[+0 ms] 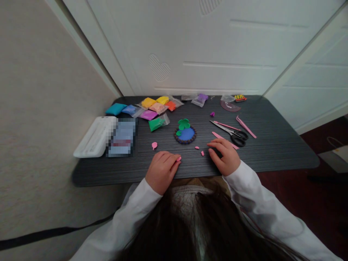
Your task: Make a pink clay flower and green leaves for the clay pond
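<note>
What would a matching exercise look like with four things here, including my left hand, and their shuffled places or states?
1. Black-handled metal scissors
2. Round blue disc with brown beaded rim
3. White rectangular case
4. Your left hand

A. At the left end of the dark table
B. Pinching a small pink piece
C. Bearing green lobed pieces
D. On the table's right half

Pairs: 1-D, 2-C, 3-A, 4-B

Can't see all of pink lump (178, 158) — hidden partly by fingers (172, 160) of L hand (161, 169). Can't ID flat item (121, 137) nr white case (95, 138) — pixelated. Can't read lettering on brown half-disc (230, 106), too sm. Lose R sleeve (280, 214) at btm edge.
</note>
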A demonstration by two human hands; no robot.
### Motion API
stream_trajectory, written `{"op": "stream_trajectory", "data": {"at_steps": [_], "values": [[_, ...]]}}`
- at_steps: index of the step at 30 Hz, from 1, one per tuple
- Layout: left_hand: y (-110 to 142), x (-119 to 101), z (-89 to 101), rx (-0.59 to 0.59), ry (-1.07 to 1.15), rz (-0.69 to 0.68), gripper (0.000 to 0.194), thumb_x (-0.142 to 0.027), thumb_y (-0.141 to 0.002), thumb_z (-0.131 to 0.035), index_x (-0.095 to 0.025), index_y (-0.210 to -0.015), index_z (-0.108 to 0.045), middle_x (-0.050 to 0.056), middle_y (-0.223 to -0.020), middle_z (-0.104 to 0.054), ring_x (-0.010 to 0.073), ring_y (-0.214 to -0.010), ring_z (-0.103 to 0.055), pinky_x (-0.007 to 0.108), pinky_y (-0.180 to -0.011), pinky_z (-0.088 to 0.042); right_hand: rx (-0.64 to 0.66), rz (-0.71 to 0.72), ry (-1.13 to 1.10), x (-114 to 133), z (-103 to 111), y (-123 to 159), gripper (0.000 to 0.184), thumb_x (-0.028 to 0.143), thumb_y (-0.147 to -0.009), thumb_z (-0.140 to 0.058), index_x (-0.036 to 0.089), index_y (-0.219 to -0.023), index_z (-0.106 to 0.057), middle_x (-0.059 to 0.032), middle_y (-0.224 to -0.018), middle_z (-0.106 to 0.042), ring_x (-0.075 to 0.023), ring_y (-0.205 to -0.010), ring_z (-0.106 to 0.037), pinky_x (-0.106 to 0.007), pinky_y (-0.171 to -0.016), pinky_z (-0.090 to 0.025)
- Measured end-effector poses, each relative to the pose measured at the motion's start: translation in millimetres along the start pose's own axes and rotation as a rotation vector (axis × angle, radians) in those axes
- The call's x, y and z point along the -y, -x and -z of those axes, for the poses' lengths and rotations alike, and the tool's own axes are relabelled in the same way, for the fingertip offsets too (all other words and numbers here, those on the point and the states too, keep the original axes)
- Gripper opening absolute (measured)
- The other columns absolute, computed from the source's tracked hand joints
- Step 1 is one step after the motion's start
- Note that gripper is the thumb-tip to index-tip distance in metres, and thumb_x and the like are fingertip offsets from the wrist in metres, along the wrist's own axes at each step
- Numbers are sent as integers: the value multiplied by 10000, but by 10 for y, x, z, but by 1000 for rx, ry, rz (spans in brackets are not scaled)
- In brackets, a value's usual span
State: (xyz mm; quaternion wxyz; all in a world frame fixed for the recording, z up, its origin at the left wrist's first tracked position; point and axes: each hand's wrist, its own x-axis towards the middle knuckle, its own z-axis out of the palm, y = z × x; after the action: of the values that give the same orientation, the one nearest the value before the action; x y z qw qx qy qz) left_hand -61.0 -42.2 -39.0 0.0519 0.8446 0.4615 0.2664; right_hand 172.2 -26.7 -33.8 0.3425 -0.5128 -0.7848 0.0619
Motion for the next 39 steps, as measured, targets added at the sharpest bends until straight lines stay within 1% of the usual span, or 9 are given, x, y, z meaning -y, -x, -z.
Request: {"op": "stream_trajectory", "data": {"at_steps": [6, 13, 17, 21, 25, 29, 34, 37, 39], "values": [[72, 20, 69, 45, -72, -3, 318, -284, -768, -470, -167, -1056, -535, 73, -981, -580, 196, -952, -469, 364, -857, -379, 10, -19, -3, 8, 9, -5, 241, 230, -755, -465, 158, -964, -563, -94, -958, -550, -190, -929, -497, -358, -848, -398], [109, -133, 107, 139, -221, -3, 484, -361, -780, -413, -150, -1215, -395, 86, -1293, -380, 271, -1227, -229, 450, -982, -230, 7, -19, -24, 13, 19, 1, 238, 230, -759, -459, 171, -969, -557, -87, -957, -550, -188, -925, -500, -362, -846, -403], [100, -151, 101, 181, -254, -12, 483, -394, -778, -397, -204, -1222, -389, 59, -1309, -360, 275, -1237, -215, 475, -991, -184, -3, -20, -24, 16, 15, -1, 230, 234, -759, -458, 175, -957, -561, -85, -954, -550, -192, -926, -501, -370, -841, -405], [106, -88, 130, 132, -309, 104, 484, -409, -771, -398, -208, -1211, -409, 77, -1300, -370, 301, -1235, -206, 504, -974, -180, 2, -20, -32, 20, 17, -6, 229, 231, -761, -456, 176, -957, -561, -84, -952, -549, -189, -924, -501, -367, -841, -405], [101, -103, 137, 203, -265, 8, 513, -450, -758, -397, -234, -1223, -388, 53, -1313, -354, 285, -1237, -210, 481, -986, -171, 12, -23, -26, 17, 21, -2, 233, 229, -758, -463, 163, -958, -562, -89, -954, -546, -185, -921, -500, -357, -844, -404], [84, -105, 140, 165, -292, 88, 516, -457, -754, -396, -212, -1208, -414, 73, -1305, -365, 301, -1237, -196, 489, -974, -187, 3, -19, -27, 10, 20, 5, 228, 224, -757, -461, 168, -953, -563, -87, -953, -547, -185, -928, -496, -358, -848, -401], [78, -87, 169, 232, -241, -12, 530, -488, -736, -405, -271, -1219, -388, 49, -1311, -358, 291, -1234, -210, 478, -968, -205, 15, -24, -19, 3, 15, -4, 225, 225, -756, -464, 162, -946, -568, -90, -948, -546, -184, -919, -498, -354, -842, -402], [70, -74, 180, 204, -267, 54, 549, -492, -738, -396, -243, -1227, -383, 69, -1310, -356, 306, -1234, -199, 488, -962, -207, 4, -32, -14, 11, 12, -3, 224, 224, -755, -466, 153, -939, -572, -93, -948, -546, -180, -921, -497, -342, -846, -397], [67, -65, 184, 227, -252, 15, 553, -502, -730, -400, -260, -1226, -380, 58, -1317, -346, 305, -1236, -194, 489, -966, -198, -7, -30, -14, 17, 12, 3, 223, 224, -755, -465, 157, -939, -572, -90, -949, -548, -178, -918, -499, -337, -839, -398]]}}
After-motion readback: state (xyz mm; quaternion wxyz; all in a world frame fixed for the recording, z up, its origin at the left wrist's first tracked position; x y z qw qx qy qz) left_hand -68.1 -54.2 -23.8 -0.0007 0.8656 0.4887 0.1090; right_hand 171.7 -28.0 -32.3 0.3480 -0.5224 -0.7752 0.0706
